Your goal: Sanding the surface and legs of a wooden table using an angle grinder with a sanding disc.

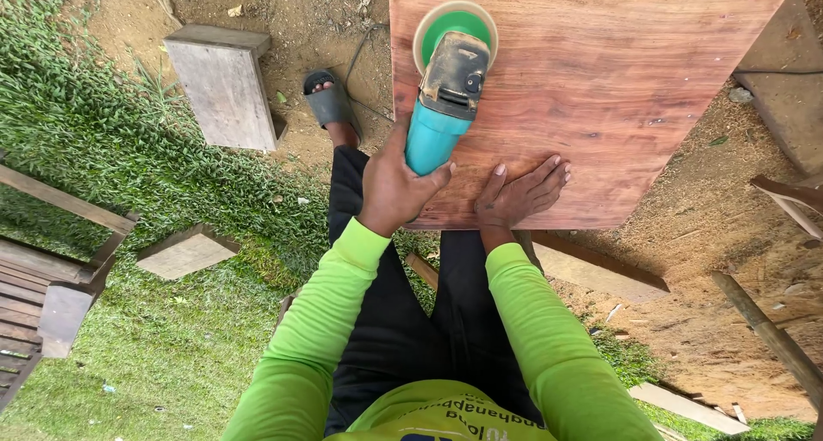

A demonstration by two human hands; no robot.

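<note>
**Sanding the board's near-left corner**

I see my left hand (pixel 396 188) wrapped around the teal grinder (pixel 446 98), its green disc (pixel 454 25) on the reddish wooden board (pixel 617 90) at 11 o'clock. My right hand (pixel 519 197) lies spread flat at 6 o'clock, bracing. I judge the next pass needs steady pressure. No containers in view

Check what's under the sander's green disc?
The green disc of the teal sander, gripped by the left hand, sits on the reddish wooden board. The wood beneath it is covered. Right hand lies flat nearby.
</note>
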